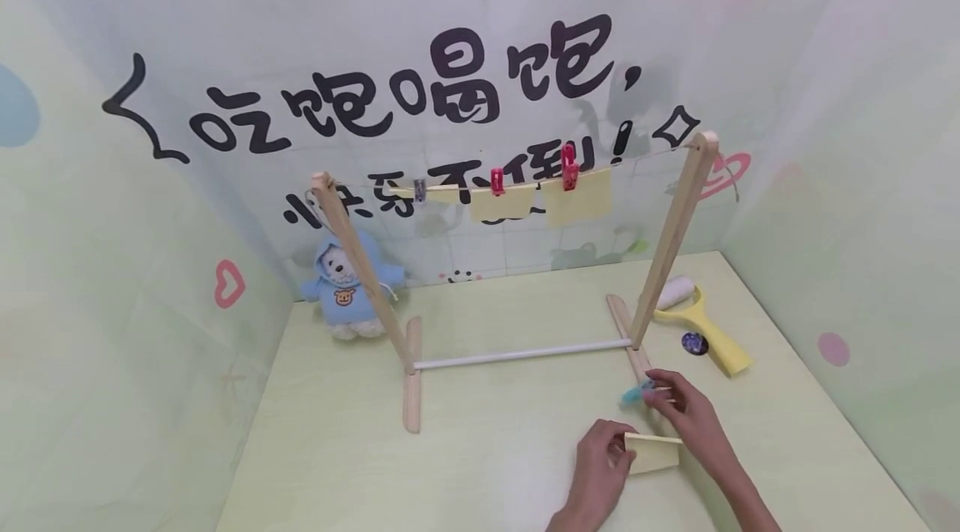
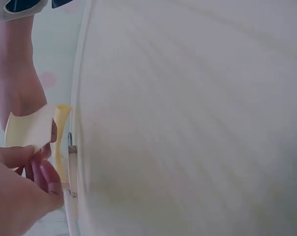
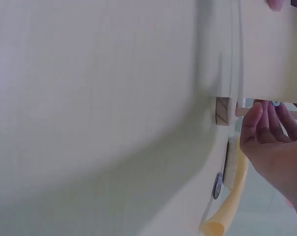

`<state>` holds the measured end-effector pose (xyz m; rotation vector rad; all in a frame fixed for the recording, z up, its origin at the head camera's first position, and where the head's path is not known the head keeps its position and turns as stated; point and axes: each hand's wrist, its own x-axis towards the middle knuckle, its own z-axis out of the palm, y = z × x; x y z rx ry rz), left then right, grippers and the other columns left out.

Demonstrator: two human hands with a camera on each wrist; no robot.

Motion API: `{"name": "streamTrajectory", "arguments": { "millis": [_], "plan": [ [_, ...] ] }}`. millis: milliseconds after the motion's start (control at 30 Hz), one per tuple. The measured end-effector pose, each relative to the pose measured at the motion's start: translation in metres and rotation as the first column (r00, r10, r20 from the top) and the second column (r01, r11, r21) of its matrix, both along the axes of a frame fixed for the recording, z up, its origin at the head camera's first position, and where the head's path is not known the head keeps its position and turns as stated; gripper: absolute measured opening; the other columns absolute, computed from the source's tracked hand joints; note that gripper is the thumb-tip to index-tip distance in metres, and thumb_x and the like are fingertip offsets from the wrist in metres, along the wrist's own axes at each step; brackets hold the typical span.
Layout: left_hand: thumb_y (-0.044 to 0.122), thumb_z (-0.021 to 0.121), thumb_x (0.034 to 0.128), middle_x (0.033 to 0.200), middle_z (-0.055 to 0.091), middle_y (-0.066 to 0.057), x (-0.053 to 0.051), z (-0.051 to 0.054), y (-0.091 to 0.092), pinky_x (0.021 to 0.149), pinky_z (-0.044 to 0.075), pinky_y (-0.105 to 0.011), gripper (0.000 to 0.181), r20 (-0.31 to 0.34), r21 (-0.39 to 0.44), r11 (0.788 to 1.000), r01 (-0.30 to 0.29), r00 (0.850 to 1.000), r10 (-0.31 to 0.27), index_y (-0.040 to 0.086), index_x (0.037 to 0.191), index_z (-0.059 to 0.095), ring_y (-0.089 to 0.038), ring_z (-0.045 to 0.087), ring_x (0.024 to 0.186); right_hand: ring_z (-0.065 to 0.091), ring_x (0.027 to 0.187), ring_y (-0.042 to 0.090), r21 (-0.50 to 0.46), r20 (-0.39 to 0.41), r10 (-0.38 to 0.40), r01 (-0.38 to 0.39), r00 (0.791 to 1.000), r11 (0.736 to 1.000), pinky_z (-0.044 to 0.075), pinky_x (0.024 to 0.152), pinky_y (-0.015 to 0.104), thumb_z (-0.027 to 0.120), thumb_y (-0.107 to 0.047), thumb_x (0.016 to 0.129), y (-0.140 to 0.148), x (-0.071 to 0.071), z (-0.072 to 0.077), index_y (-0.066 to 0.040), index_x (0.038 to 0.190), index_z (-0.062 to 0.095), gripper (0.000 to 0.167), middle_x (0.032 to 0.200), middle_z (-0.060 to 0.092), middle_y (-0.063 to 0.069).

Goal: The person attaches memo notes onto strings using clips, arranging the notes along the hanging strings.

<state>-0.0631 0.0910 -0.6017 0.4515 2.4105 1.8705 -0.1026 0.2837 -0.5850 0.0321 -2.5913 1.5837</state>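
My left hand (image 1: 600,465) pinches a pale yellow paper note (image 1: 654,456) by its left end, low above the table. The left wrist view shows the thumb and fingers on the edge of the curved note (image 2: 30,130). Just beyond, my right hand (image 1: 693,424) holds a small teal clip (image 1: 636,393) between its fingertips. In the right wrist view the clip (image 3: 275,103) is mostly hidden behind the fingers and the note (image 3: 269,49). Clip and note appear apart in the head view.
A wooden rack (image 1: 671,253) carries a string with yellow notes (image 1: 587,198) under red clips (image 1: 497,181) and a grey clip (image 1: 420,190). A plush toy (image 1: 348,294) sits at back left. Right of the rack lie a yellow-handled roller (image 1: 716,340) and a dark round object (image 1: 694,343).
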Motion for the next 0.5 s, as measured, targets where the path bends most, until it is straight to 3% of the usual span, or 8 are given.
{"name": "streamTrajectory", "arguments": {
  "millis": [67, 167, 300, 400, 500],
  "plan": [
    [-0.005, 0.082, 0.093, 0.109, 0.074, -0.007, 0.0, 0.004, -0.001, 0.08, 0.059, -0.017, 0.022, 0.001, 0.062, 0.998, -0.028, 1.0, 0.028, 0.002, 0.112, 0.075, 0.003, 0.068, 0.092, 0.065, 0.095, -0.01, -0.019, -0.012, -0.028, 0.028, 1.0, 0.999, 0.055, 0.081, 0.013, 0.071, -0.005, 0.107, 0.002, -0.001, 0.005, 0.009, 0.138, 0.064, 0.035, 0.114, 0.077, 0.018],
    [0.001, 0.085, 0.0915, 0.114, 0.078, -0.013, -0.003, 0.009, -0.001, 0.08, 0.061, -0.019, 0.013, 0.004, 0.145, 0.987, -0.068, 0.998, 0.068, -0.002, 0.103, 0.079, -0.002, 0.074, 0.091, 0.063, 0.097, -0.012, -0.036, -0.044, -0.058, 0.056, 0.997, 0.998, 0.054, 0.081, 0.011, 0.072, -0.003, 0.105, 0.007, -0.003, 0.018, 0.011, 0.136, 0.065, 0.034, 0.115, 0.076, 0.006],
    [0.005, 0.085, 0.0922, 0.114, 0.08, -0.012, -0.011, 0.02, -0.004, 0.082, 0.062, -0.021, 0.008, 0.01, 0.202, 0.973, -0.113, 0.994, 0.113, -0.002, 0.094, 0.082, -0.003, 0.074, 0.091, 0.061, 0.102, -0.013, -0.008, -0.18, -0.055, 0.055, 0.982, 0.998, 0.05, 0.085, 0.007, 0.074, 0.005, 0.101, 0.014, -0.006, 0.048, 0.008, 0.131, 0.068, 0.031, 0.119, 0.069, -0.02],
    [0.006, 0.084, 0.0947, 0.113, 0.079, -0.01, -0.023, 0.034, -0.007, 0.083, 0.062, -0.022, 0.008, 0.015, 0.224, 0.962, -0.156, 0.988, 0.157, -0.001, 0.095, 0.082, -0.002, 0.07, 0.094, 0.06, 0.108, -0.011, 0.032, -0.345, -0.02, 0.033, 0.938, 0.999, 0.047, 0.09, 0.005, 0.074, 0.015, 0.095, 0.016, -0.011, 0.083, 0.008, 0.126, 0.07, 0.032, 0.125, 0.064, -0.025],
    [0.009, 0.082, 0.0979, 0.11, 0.075, -0.009, -0.041, 0.052, -0.01, 0.081, 0.059, -0.022, 0.011, 0.007, 0.234, 0.952, -0.195, 0.98, 0.199, -0.002, 0.095, 0.081, -0.001, 0.065, 0.094, 0.06, 0.113, -0.007, 0.064, -0.501, 0.026, 0.007, 0.865, 0.998, 0.046, 0.091, 0.005, 0.076, 0.019, 0.09, 0.017, -0.018, 0.126, 0.01, 0.12, 0.072, 0.032, 0.129, 0.065, -0.019]
  ]
}}
